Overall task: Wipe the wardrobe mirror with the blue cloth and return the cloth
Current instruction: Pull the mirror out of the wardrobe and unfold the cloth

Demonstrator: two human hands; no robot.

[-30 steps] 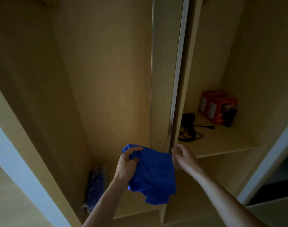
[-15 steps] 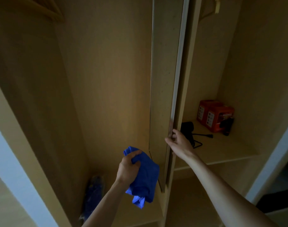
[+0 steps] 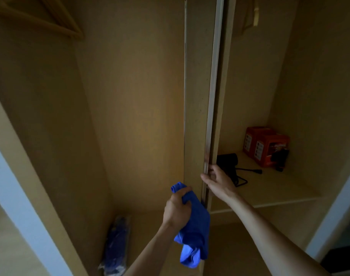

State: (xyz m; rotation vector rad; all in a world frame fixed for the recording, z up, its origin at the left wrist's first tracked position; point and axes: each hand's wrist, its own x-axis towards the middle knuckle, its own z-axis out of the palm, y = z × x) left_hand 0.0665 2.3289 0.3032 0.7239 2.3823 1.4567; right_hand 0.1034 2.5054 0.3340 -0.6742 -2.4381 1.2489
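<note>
The blue cloth (image 3: 194, 230) hangs bunched from my left hand (image 3: 177, 211), which grips its upper part low in the middle of the view. A tall narrow wooden panel (image 3: 196, 96) stands edge-on at the wardrobe's centre divider, with a pale metal strip (image 3: 213, 96) along its right edge. My right hand (image 3: 218, 181) holds that strip near its lower end, fingers curled around the edge. No mirror glass faces me; only the panel's wooden side and edge show.
Left of the panel is a tall bare wardrobe bay with a plastic-wrapped blue bundle (image 3: 116, 248) on its floor. The right-hand shelf (image 3: 269, 188) carries two red boxes (image 3: 264, 146) and a black device with a cord (image 3: 230, 164). Wooden hangers (image 3: 50, 20) hang top left.
My right hand let go of the cloth, rose and took hold of the panel's edge. My left hand bunched the cloth and shifted right toward the panel. The view tilted upward.
</note>
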